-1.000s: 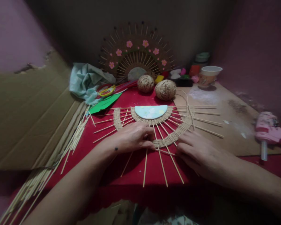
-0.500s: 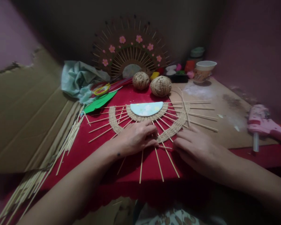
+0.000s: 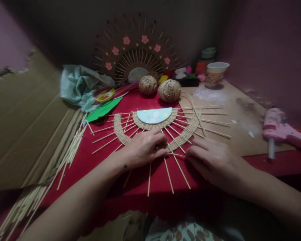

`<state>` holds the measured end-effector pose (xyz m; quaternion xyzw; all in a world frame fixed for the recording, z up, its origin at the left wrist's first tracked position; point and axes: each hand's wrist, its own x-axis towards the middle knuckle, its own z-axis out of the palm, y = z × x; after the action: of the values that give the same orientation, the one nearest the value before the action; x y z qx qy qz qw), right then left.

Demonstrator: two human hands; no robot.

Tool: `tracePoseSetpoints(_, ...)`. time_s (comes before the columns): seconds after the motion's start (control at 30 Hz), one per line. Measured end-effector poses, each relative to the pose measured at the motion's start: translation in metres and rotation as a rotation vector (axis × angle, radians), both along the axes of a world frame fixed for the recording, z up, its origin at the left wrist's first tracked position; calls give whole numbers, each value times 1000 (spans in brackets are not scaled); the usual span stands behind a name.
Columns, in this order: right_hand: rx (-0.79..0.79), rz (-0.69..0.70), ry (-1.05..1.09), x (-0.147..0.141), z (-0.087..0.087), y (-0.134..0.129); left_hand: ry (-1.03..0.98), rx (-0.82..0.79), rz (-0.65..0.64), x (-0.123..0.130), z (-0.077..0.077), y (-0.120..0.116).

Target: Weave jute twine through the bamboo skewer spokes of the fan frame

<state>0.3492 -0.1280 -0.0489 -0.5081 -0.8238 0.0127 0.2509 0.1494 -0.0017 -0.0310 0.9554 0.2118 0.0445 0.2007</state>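
A half-round fan frame of thin sticks point(image 3: 182, 172) lies on the red cloth, with a pale blue half-disc point(image 3: 154, 115) at its hub. Twine is woven around the hub and in an outer woven band point(image 3: 184, 139). My left hand point(image 3: 149, 144) rests over the middle of that band, its fingers closed on the weave and sticks and hiding part of them. To the right of it, my right hand point(image 3: 210, 157) pinches the twine point(image 3: 177, 154), which stretches between both hands. From there the strand loops up past the band toward a twine ball point(image 3: 169, 90).
Behind stand a finished flowered fan point(image 3: 135, 47) and a second twine ball point(image 3: 147, 85). Yellow-handled scissors point(image 3: 105, 95), a green sheet point(image 3: 102, 110) and loose sticks point(image 3: 70, 150) lie left. A paper cup point(image 3: 215, 74) and pink glue gun point(image 3: 276, 125) are on the right.
The whole view has shifted slightly, so things sit a little further left. Near my right hand the hanging twine now slants more to the right. Both hands keep nearly the same places.
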Motion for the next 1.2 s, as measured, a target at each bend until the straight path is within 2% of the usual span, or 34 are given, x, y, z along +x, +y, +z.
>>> tracePoseSetpoints(0.17, -82, 47, 82, -3, 7, -18, 10, -6, 5, 2, -1, 1)
tracePoseSetpoints(0.3, -144, 89, 119, -6, 5, -31, 16, -23, 15, 2, 2, 1)
tracePoseSetpoints(0.53, -110, 105, 171, -18, 3, -42, 19, -27, 11, 3, 3, -1)
tracePoseSetpoints(0.8, 71, 109, 91, -22, -10, -45, 20, -28, 3, 4, 2, 1)
tracePoseSetpoints(1.1, -26, 85, 62, -13, -3, -46, 39, -38, 31, 4, 3, -1)
tracePoseSetpoints(1.2, -10, 105, 80, -13, -4, -47, 39, -36, 30, 4, 3, -1)
